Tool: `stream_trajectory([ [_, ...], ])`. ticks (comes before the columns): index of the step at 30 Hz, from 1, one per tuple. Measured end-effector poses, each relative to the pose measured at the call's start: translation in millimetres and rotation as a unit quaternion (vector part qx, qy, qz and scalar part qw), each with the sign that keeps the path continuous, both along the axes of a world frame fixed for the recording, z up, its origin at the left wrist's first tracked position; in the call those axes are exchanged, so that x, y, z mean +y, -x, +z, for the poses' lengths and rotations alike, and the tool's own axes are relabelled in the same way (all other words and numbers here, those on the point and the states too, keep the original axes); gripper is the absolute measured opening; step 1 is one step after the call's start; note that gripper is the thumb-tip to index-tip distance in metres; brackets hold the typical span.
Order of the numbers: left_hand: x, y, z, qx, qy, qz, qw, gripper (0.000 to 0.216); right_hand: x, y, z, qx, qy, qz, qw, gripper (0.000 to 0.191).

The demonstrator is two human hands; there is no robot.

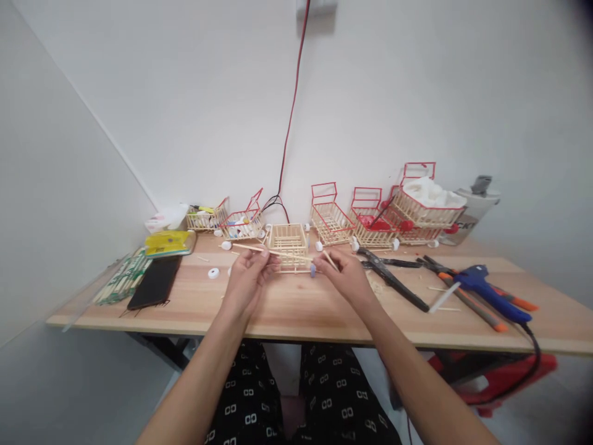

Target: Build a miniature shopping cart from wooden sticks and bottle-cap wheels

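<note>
Centrally, stick basket (288, 242) on the desk (296, 312) between both hands, left hand (248, 279) pinched closed on a long stick (248, 248), right hand (349, 277) pinching a short stick (330, 259), red-handled carts (370, 217) behind, black pliers (393, 282) and blue glue gun (491, 292) at right.

Wooden cart (290, 240) partly behind left hand (248, 279)

Left hand (248, 279) & right hand (351, 279) held close, palms inward, fingertips pinched.

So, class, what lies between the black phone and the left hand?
A small white wheel on the tabletop, nearer the left hand, in the head view.
</note>
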State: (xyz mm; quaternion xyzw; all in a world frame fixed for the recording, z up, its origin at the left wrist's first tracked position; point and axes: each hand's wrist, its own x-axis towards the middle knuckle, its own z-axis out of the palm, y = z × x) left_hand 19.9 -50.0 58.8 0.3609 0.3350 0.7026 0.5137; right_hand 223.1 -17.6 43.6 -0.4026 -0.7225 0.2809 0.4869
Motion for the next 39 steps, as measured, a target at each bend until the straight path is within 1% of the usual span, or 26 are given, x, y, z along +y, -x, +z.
stream_trajectory([
  [2,8,9,10.1,0.006,-0.011,0.018,1.000,0.035,12,1,14.1,0.011,-0.015,-0.011,1.000,0.019],
  [4,17,19,18.5,0.013,-0.018,0.028,0.999,0.033,26,3,25.1,0.015,-0.025,-0.005,1.000,0.021],
  [7,33,31,24.9,0.023,-0.005,0.028,0.999,0.031,44,7,32.5,0.016,-0.043,-0.014,0.999,0.022],
  [10,46,39,23.2,0.030,0.022,0.014,0.999,0.031,56,12,29.3,0.016,-0.062,-0.029,0.998,0.021],
  [14,54,44,14.0,0.034,0.039,0.005,0.999,0.031,63,16,19.1,0.039,-0.075,-0.034,0.996,0.019],
  [18,56,43,5.4,0.026,0.034,0.001,0.999,0.031,65,17,12.9,0.067,-0.058,-0.032,0.996,0.020],
  [22,56,41,0.3,0.016,0.024,0.001,1.000,0.031,64,19,11.7,0.083,-0.033,-0.026,0.996,0.023],
  [33,59,42,-4.3,0.017,0.027,0.004,0.999,0.032,59,23,10.7,0.089,-0.015,-0.040,0.995,0.030],
  [36,59,41,-4.1,0.036,0.029,0.006,0.999,0.032,58,24,9.3,0.084,-0.024,-0.053,0.995,0.031],
  [39,56,42,-4.6,0.077,0.031,0.014,0.996,0.032,58,26,7.4,0.083,-0.037,-0.067,0.994,0.030],
])
